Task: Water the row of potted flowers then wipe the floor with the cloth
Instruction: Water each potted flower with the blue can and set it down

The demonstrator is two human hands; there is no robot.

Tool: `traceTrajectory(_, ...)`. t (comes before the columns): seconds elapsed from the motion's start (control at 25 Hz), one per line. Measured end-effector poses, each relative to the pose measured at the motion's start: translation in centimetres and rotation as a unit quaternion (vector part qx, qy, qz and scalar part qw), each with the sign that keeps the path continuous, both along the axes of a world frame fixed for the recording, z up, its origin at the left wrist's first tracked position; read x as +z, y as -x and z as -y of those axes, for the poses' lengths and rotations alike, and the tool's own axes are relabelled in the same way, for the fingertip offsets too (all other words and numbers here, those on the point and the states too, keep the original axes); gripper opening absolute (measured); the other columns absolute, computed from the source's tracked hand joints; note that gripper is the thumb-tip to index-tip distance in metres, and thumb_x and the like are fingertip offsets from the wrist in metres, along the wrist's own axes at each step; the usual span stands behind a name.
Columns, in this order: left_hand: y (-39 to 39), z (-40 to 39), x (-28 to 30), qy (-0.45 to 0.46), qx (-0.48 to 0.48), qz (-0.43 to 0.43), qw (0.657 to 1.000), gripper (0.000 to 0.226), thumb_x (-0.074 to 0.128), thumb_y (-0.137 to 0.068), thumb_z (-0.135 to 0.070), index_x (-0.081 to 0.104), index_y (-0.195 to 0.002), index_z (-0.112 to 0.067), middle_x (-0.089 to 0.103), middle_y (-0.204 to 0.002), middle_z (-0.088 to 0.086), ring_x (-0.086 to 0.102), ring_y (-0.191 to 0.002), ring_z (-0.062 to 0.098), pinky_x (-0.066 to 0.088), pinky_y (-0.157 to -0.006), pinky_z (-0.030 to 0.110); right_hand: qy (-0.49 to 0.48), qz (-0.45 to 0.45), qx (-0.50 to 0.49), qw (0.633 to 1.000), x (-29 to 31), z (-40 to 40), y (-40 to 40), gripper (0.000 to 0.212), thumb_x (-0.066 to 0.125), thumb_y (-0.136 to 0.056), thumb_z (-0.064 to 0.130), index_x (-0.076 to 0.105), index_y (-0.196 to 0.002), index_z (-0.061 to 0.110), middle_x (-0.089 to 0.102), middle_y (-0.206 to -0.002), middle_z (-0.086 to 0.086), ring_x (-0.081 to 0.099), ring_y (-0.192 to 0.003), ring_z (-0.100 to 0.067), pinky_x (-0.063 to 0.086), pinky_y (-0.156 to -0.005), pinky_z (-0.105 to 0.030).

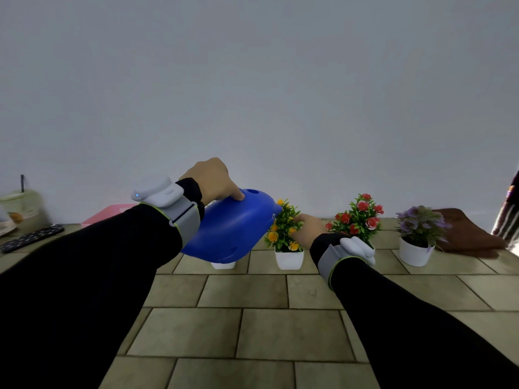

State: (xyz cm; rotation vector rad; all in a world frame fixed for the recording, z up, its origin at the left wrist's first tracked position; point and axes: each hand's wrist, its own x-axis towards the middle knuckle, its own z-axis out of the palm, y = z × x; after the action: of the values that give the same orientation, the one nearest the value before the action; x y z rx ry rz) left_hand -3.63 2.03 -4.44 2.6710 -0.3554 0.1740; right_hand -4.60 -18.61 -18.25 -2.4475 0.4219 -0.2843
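Observation:
My left hand (214,179) grips the top of a blue watering can (233,228), tilted with its spout against the orange-flowered plant (285,228) in a white square pot (289,259). My right hand (309,227) touches that plant's leaves from the right, fingers among the foliage. A red-flowered plant (361,217) stands behind my right wrist, and a purple-flowered plant (421,226) in a round white pot (414,252) stands further right. Another white pot (223,265) peeks out under the can. A brown cloth (469,231) lies behind the purple plant.
The tiled floor (266,327) stretches toward me, and a grey wall (252,94) rises right behind the pots. At the left are a pink box (108,214), a dark remote (31,237) and a cup with a straw (24,209). Striped fabric (509,211) shows at the right edge.

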Motion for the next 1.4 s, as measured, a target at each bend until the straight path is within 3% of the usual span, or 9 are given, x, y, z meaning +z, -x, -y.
traceTrajectory(0.24,0.3,0.2,0.2,0.001,-0.003,-0.005,1.0,0.046,0.078,-0.071,-0.033,0.069,-0.1,0.002,0.061,-0.077,0.008,0.053,-0.067,0.025,0.042,-0.062,0.03,-0.004,-0.001,-0.005,1.0,-0.1,0.1,-0.1,0.047,0.058,-0.088,0.014,0.05,-0.134,0.02,0.06,-0.13,-0.013,0.061,-0.111,-0.03,0.051,-0.087,-0.033)
traceTrajectory(0.52,0.4,0.8,0.1,-0.008,-0.002,-0.001,1.0,0.045,0.079,-0.069,-0.034,0.07,-0.098,-0.001,0.073,-0.092,0.015,0.058,-0.071,0.028,0.046,-0.065,0.031,-0.011,-0.001,-0.006,1.0,-0.2,0.1,-0.1,0.047,0.058,-0.088,0.014,0.05,-0.134,0.019,0.059,-0.13,-0.012,0.06,-0.111,-0.029,0.051,-0.088,-0.033)
traceTrajectory(1.0,1.0,1.6,-0.7,0.074,0.005,0.009,0.997,0.045,0.077,-0.071,-0.032,0.068,-0.1,0.0,0.063,-0.083,0.01,0.055,-0.074,0.028,0.046,-0.067,0.032,-0.02,0.017,-0.012,1.0,0.0,1.1,0.1,0.044,0.06,-0.088,0.014,0.052,-0.131,0.014,0.057,-0.132,-0.013,0.058,-0.116,-0.03,0.048,-0.094,-0.034)
traceTrajectory(1.12,1.4,2.3,-0.6,0.086,-0.003,0.025,0.996,0.042,0.077,-0.069,-0.033,0.069,-0.097,-0.002,0.063,-0.08,0.007,0.057,-0.073,0.027,0.047,-0.066,0.032,-0.022,0.066,-0.064,0.996,0.3,2.3,0.4,0.036,0.053,-0.089,0.014,0.056,-0.125,0.014,0.056,-0.132,-0.014,0.056,-0.117,-0.033,0.049,-0.096,-0.037)
traceTrajectory(1.24,1.7,3.6,-0.5,0.094,-0.02,0.036,0.995,0.038,0.077,-0.069,-0.033,0.069,-0.092,-0.003,0.062,-0.079,0.004,0.055,-0.072,0.024,0.045,-0.065,0.031,0.035,0.103,-0.152,0.982,0.9,4.0,1.3,0.034,0.05,-0.088,0.017,0.057,-0.121,0.018,0.053,-0.131,-0.013,0.049,-0.12,-0.035,0.047,-0.097,-0.043)
traceTrajectory(1.4,2.2,6.4,-0.7,0.085,-0.053,0.033,0.994,0.035,0.078,-0.07,-0.033,0.068,-0.09,-0.007,0.06,-0.076,0.002,0.055,-0.074,0.023,0.044,-0.066,0.03,0.062,0.099,-0.23,0.966,1.2,7.9,3.5,0.043,0.052,-0.085,0.014,0.05,-0.127,0.022,0.04,-0.138,-0.012,0.037,-0.124,-0.036,0.036,-0.102,-0.042)
